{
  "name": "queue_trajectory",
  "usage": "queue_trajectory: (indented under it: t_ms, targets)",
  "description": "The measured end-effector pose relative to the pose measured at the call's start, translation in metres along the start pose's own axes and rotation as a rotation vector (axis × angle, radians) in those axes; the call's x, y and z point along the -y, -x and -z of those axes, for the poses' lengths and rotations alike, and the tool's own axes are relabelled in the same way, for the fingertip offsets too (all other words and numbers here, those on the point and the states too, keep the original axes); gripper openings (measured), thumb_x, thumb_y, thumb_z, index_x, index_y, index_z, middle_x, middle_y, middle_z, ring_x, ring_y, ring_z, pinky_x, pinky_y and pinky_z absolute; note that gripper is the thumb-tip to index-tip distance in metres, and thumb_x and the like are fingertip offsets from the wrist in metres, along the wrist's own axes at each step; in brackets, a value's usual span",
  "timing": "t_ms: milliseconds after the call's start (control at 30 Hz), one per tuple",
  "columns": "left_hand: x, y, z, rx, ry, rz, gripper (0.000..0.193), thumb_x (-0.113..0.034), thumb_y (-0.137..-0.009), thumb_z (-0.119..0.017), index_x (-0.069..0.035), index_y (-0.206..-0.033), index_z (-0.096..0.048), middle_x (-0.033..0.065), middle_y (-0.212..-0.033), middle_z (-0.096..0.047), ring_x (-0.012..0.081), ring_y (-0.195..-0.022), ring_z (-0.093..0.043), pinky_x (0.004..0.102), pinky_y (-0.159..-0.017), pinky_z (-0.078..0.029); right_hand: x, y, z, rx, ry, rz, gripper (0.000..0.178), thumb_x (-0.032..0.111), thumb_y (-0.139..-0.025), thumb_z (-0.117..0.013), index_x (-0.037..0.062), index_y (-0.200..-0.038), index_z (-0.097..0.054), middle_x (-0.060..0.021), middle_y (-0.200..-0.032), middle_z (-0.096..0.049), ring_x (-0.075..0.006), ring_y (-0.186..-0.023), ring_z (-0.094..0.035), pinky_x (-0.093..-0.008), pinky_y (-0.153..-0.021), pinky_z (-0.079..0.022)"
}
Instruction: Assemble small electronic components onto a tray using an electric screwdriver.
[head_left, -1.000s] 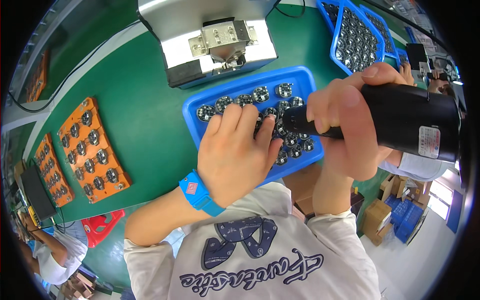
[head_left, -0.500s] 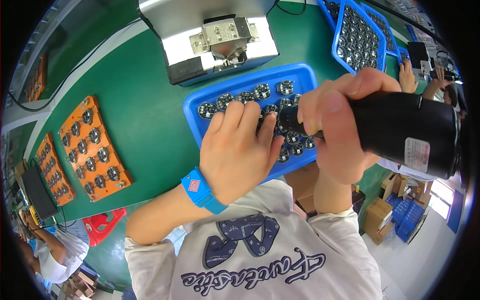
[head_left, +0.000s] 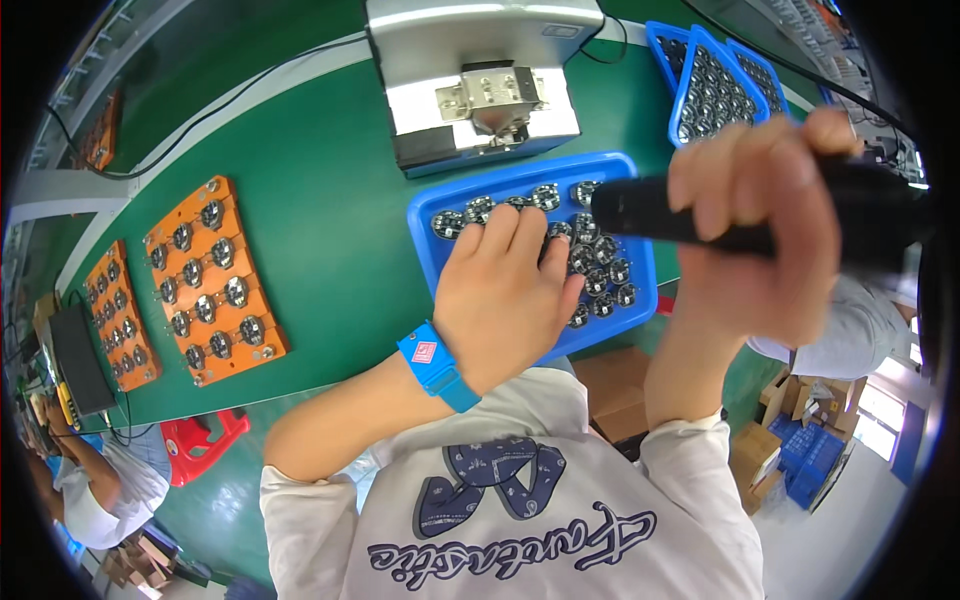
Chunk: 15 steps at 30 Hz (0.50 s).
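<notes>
A blue tray (head_left: pixel 428 262) on the green table holds several round circuit-board parts (head_left: pixel 602 277) with metal and black faces. Into its middle reaches my left hand (head_left: pixel 505 305), wearing a blue wrist strap (head_left: pixel 437 365). Its fingers are bent down and drawn in among the parts; the tips are mostly hidden, so what they grip does not show. My right hand (head_left: pixel 765 205), blurred, is closed around a black barrel-shaped handheld tool (head_left: pixel 640 207). The tool's narrow end hovers over the tray's right side, beside the upper right part.
A silver machine with a metal fixture (head_left: pixel 490 95) stands behind the tray. On the left lie two orange boards (head_left: pixel 207 280) (head_left: pixel 125 318) carrying round parts. Filled blue trays (head_left: pixel 712 85) sit at the far right. Other people work at both sides; a red stool (head_left: pixel 205 445) is lower left.
My right hand has drawn the tool up and to the right, off the middle of the tray. My left hand stays among the parts. The whole view has shifted slightly.
</notes>
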<state>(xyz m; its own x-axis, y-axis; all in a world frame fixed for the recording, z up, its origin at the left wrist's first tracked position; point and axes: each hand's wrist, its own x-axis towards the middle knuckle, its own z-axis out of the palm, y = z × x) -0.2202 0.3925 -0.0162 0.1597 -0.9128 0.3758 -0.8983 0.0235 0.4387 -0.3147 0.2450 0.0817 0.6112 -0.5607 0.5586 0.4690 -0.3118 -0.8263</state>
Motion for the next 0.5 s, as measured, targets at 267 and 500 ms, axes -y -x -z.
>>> queue_trajectory:
  t_ms: [267, 500]
  targets:
    - [-0.001, 0.012, 0.002, -0.045, 0.118, 0.051, 0.032, -0.028, -0.082, -0.078, -0.002, -0.101, -0.075, 0.0104, -0.098, -0.056, 0.0295, -0.097, -0.055, 0.0406, -0.074, -0.044, -0.041, -0.069, -0.025, 0.44, 0.05, 0.356, 0.033, 0.006, -0.094, -0.048, -0.0119, -0.12, -0.056, -0.0115, -0.094, -0.051, -0.0226, -0.078, -0.053, -0.0418, -0.075, -0.048]
    - [-0.001, 0.021, 0.009, -0.058, 0.13, 0.069, 0.035, -0.028, -0.082, -0.078, -0.002, -0.106, -0.076, 0.0093, -0.097, -0.056, 0.0283, -0.093, -0.054, 0.0404, -0.072, -0.043, -0.045, -0.056, -0.029, 0.312, 0.066, 0.23, 0.034, 0.007, -0.095, -0.049, -0.008, -0.125, -0.054, -0.0104, -0.088, -0.05, -0.0221, -0.071, -0.052, -0.0403, -0.07, -0.047]
